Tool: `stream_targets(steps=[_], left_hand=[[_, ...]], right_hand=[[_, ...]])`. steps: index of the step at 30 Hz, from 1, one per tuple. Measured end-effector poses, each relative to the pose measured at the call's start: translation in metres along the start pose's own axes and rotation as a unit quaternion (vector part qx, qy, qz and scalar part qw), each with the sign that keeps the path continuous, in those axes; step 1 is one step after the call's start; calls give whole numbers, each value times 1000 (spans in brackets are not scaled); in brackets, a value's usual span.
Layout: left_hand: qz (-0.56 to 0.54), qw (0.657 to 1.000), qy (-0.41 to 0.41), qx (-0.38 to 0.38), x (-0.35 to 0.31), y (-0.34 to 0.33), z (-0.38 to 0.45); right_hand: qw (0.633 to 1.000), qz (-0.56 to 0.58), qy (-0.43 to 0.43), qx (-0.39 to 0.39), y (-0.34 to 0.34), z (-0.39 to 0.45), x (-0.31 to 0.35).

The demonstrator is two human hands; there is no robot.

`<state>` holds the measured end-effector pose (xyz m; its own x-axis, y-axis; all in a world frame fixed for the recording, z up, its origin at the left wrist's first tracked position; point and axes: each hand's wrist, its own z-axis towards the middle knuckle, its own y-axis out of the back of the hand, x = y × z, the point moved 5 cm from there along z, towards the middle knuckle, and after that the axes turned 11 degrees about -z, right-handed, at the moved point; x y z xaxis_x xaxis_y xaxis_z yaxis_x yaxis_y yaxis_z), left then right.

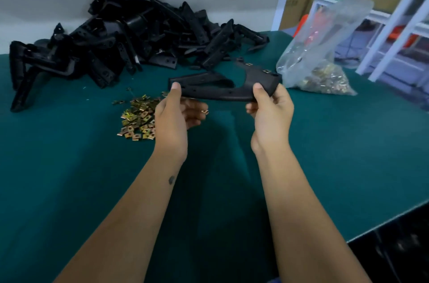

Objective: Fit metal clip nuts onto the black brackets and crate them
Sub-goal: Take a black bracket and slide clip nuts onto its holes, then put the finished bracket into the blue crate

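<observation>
while both hands grasp one black bracket (216, 88), two clip nuts (248, 64) sit on it. left hand (173, 115) pinches its left end, right hand (270, 108) its right.

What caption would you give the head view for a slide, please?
Both hands, left hand and right hand, hold a black bracket above loose clip nuts.

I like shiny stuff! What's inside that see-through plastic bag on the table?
The plastic bag holds a heap of small brass-coloured metal clip nuts at its bottom. Higher up it looks mostly empty; red shapes show through it, probably from behind. Nuts deeper in the heap are covered.
</observation>
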<state>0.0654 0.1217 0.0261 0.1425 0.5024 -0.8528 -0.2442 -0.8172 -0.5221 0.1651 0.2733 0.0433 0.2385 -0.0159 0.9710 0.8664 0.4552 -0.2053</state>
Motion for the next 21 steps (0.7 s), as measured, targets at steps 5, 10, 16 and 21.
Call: stream_targets(steps=[5, 10, 16, 21], left_hand=[[-54, 997, 51, -10, 33, -57, -28], [-96, 979, 122, 131, 77, -157, -93], [104, 932, 58, 342, 131, -248, -207], [195, 869, 103, 443, 180, -252, -267]], right_hand=[[996, -45, 31, -75, 88, 7, 23], [972, -92, 51, -210, 209, -4, 48], [912, -84, 9, -402, 355, -39, 55], [874, -107, -56, -470, 428, -81, 35]])
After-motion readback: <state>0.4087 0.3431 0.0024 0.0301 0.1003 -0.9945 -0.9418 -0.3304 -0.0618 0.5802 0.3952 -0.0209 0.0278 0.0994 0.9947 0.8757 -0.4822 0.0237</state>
